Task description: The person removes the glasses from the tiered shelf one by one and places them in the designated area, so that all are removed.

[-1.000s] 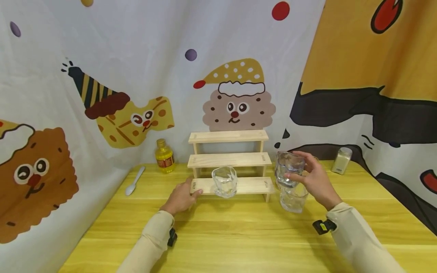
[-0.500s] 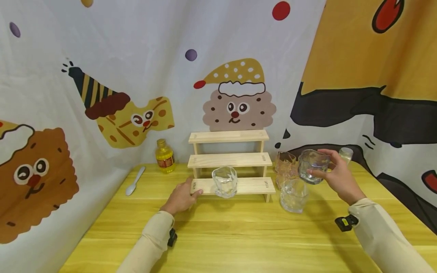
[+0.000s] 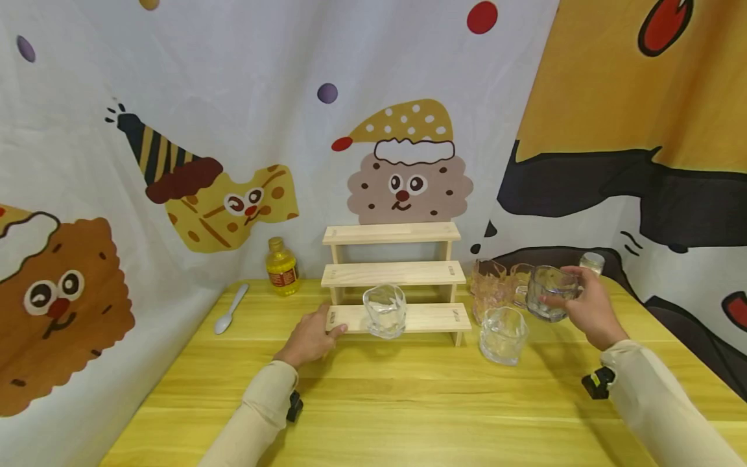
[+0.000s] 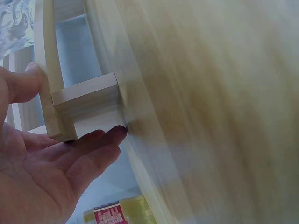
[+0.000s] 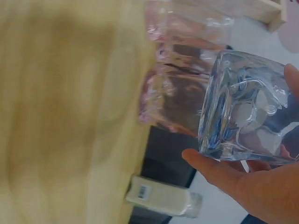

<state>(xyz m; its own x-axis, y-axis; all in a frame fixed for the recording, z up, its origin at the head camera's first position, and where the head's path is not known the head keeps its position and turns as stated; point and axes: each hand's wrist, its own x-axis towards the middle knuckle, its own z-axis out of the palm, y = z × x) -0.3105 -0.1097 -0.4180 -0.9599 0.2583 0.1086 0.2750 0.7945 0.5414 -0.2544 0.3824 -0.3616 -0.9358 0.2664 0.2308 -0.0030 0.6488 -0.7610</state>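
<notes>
My left hand [image 3: 308, 336] grips the left end of the lowest step of a three-tier wooden rack [image 3: 362, 274], thumb on one side of the board and fingers on the other. On that step stands a clear glass cup [image 3: 385, 311]. Over the right of the table, my right hand [image 3: 594, 310] holds a bluish clear glass [image 3: 551, 295] by its side, thumb and fingers around it. In the right wrist view the same glass [image 5: 247, 109] appears apart from the table. Another clear glass [image 3: 503, 336] stands on the table just right of the rack.
Pinkish clear glasses [image 3: 489, 285] stand behind, one with a handle [image 3: 519, 295]. A jar of pale powder [image 3: 592, 263] is at the back right, partly hidden by the right hand. A yellow bottle [image 3: 282, 267] and a grey spoon [image 3: 231, 310] sit at the left. A printed curtain [image 3: 292, 39] hangs behind.
My right hand has carried the bluish glass rightward, away from above the clear glass beside the rack, and it is now slightly lower. The left hand keeps its place on the rack.
</notes>
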